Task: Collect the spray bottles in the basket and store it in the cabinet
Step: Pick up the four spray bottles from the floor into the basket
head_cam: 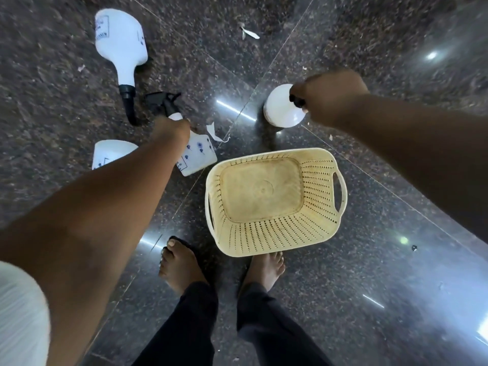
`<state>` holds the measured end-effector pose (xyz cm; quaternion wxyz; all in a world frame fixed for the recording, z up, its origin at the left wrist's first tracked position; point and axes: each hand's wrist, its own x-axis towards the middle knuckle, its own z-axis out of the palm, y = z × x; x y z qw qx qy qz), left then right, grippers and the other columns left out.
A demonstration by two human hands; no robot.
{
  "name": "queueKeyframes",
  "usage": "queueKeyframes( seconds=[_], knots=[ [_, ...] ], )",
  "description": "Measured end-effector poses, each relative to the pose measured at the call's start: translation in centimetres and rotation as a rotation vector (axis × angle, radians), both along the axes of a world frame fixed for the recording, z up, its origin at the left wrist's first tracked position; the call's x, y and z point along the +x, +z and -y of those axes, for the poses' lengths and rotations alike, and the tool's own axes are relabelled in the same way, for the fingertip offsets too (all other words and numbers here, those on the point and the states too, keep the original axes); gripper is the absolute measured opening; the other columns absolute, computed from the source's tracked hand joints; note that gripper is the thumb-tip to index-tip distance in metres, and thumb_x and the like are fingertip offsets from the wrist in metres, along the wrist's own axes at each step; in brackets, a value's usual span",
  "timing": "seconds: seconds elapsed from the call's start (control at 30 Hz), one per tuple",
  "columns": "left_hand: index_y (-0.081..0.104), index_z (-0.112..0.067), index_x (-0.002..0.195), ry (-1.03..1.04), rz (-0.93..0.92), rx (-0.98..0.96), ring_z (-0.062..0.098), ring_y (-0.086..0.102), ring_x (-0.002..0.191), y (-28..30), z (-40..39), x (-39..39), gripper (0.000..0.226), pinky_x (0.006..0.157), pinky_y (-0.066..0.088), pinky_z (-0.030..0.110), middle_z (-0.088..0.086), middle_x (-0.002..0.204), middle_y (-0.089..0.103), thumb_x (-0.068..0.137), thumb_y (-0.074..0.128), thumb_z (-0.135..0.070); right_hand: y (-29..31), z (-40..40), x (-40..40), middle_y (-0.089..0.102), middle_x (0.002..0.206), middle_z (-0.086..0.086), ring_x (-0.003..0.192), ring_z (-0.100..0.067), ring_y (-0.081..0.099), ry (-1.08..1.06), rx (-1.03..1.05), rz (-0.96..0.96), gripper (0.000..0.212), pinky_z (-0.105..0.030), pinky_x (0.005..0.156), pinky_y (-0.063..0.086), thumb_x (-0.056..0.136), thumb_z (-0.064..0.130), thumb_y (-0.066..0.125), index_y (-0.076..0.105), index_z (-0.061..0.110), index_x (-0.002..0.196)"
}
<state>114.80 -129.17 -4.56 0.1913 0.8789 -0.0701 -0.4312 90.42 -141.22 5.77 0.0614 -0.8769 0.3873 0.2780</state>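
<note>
A cream perforated basket (320,228) stands on the dark granite floor just in front of my bare feet, with nothing in it. My left hand (173,132) grips the neck of a white spray bottle (196,157) with a black trigger, left of the basket. My right hand (330,97) is closed on the black top of an upright white spray bottle (280,109) beyond the basket. Another white spray bottle (120,40) lies on its side at the upper left. A further white bottle (111,151) shows partly behind my left forearm.
The polished floor (396,286) reflects ceiling lights. Small scraps of white paper (216,133) and a torn bit (249,33) lie on it. My feet (182,262) stand close to the basket's near edge.
</note>
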Motion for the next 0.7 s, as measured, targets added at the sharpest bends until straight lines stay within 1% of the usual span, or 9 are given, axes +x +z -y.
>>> queueKeyframes(
  seconds=[0.07, 0.17, 0.27, 0.37, 0.43, 0.5, 0.57, 0.63, 0.7],
  knots=[
    [0.054, -0.007, 0.129, -0.059, 0.068, -0.18, 0.024, 0.062, 0.107, 3.3, 0.2, 0.4, 0.05, 0.08, 0.047, 0.027, 0.007, 0.119, 0.063, 0.087, 0.061, -0.034, 2.4, -0.4, -0.3, 0.065, 0.12, -0.012, 0.105, -0.036, 0.062, -0.194, 0.02, 0.028, 0.04, -0.035, 0.071, 0.04, 0.091, 0.015, 0.05, 0.054, 0.028, 0.128],
    [0.061, -0.01, 0.117, -0.225, 0.159, -0.43, 0.014, 0.064, 0.091, 11.2, 0.4, 0.4, 0.042, 0.078, 0.049, 0.026, 0.001, 0.101, 0.068, 0.084, 0.062, -0.036, 7.8, -2.0, -1.3, 0.065, 0.113, -0.018, 0.102, -0.041, 0.061, -0.513, 0.039, 0.147, 0.032, -0.041, 0.076, 0.047, 0.089, 0.025, 0.054, 0.058, 0.026, 0.12],
    [0.063, -0.01, 0.102, -0.249, 0.051, -0.598, 0.014, 0.064, 0.075, 18.9, -1.8, -1.9, 0.029, 0.07, 0.05, 0.031, 0.0, 0.083, 0.068, 0.081, 0.066, -0.031, 14.0, -5.6, -3.0, 0.065, 0.097, -0.018, 0.09, -0.04, 0.063, -0.713, 0.027, 0.26, 0.029, -0.038, 0.07, 0.047, 0.085, 0.03, 0.058, 0.06, 0.025, 0.113],
    [0.06, -0.028, 0.091, -0.309, -0.077, -0.623, 0.015, 0.064, 0.079, 23.4, -5.4, -5.5, 0.013, 0.068, 0.047, 0.029, 0.001, 0.088, 0.07, 0.081, 0.067, -0.032, 18.9, -9.8, -4.4, 0.063, 0.076, -0.008, 0.073, -0.035, 0.062, -0.906, 0.023, 0.362, 0.024, -0.034, 0.062, 0.048, 0.083, 0.037, 0.059, 0.061, 0.03, 0.106],
    [0.06, -0.036, 0.083, -0.347, -0.15, -0.579, 0.011, 0.065, 0.086, 23.8, -7.3, -7.7, 0.009, 0.072, 0.048, 0.026, -0.006, 0.091, 0.071, 0.081, 0.069, -0.033, 20.2, -12.2, -5.4, 0.066, 0.071, -0.003, 0.068, -0.032, 0.064, -1.022, 0.043, 0.402, 0.022, -0.036, 0.062, 0.053, 0.081, 0.041, 0.059, 0.062, 0.035, 0.102],
    [0.063, -0.039, 0.08, -0.353, -0.189, -0.518, 0.01, 0.067, 0.095, 22.1, -8.8, -9.5, 0.008, 0.083, 0.053, 0.036, -0.01, 0.092, 0.072, 0.077, 0.07, -0.036, 19.9, -14.1, -6.4, 0.068, 0.072, 0.0, 0.066, -0.027, 0.065, -1.095, 0.084, 0.404, 0.024, -0.036, 0.062, 0.055, 0.078, 0.042, 0.061, 0.064, 0.038, 0.102],
    [0.064, -0.041, 0.079, -0.383, -0.198, -0.465, 0.013, 0.067, 0.099, 19.5, -9.8, -10.7, 0.009, 0.09, 0.053, 0.044, -0.009, 0.094, 0.073, 0.072, 0.07, -0.041, 18.3, -15.7, -7.3, 0.07, 0.076, 0.002, 0.068, -0.025, 0.066, -1.133, 0.137, 0.389, 0.027, -0.035, 0.063, 0.055, 0.076, 0.043, 0.063, 0.064, 0.041, 0.102],
    [0.065, -0.039, 0.086, -0.441, -0.198, -0.403, 0.013, 0.066, 0.103, 16.9, -10.6, -11.6, 0.016, 0.093, 0.051, 0.044, -0.007, 0.1, 0.072, 0.07, 0.069, -0.043, 16.0, -16.8, -8.0, 0.071, 0.078, 0.002, 0.071, -0.026, 0.067, -1.146, 0.188, 0.37, 0.026, -0.035, 0.065, 0.055, 0.074, 0.042, 0.063, 0.065, 0.04, 0.1],
    [0.068, -0.029, 0.103, -0.513, -0.187, -0.344, 0.014, 0.064, 0.11, 14.8, -11.1, -12.0, 0.03, 0.098, 0.049, 0.039, -0.004, 0.112, 0.071, 0.073, 0.071, -0.036, 13.5, -17.4, -8.2, 0.071, 0.077, 0.0, 0.07, -0.026, 0.068, -1.121, 0.234, 0.35, 0.029, -0.033, 0.063, 0.055, 0.075, 0.042, 0.063, 0.065, 0.037, 0.103]
  ],
)
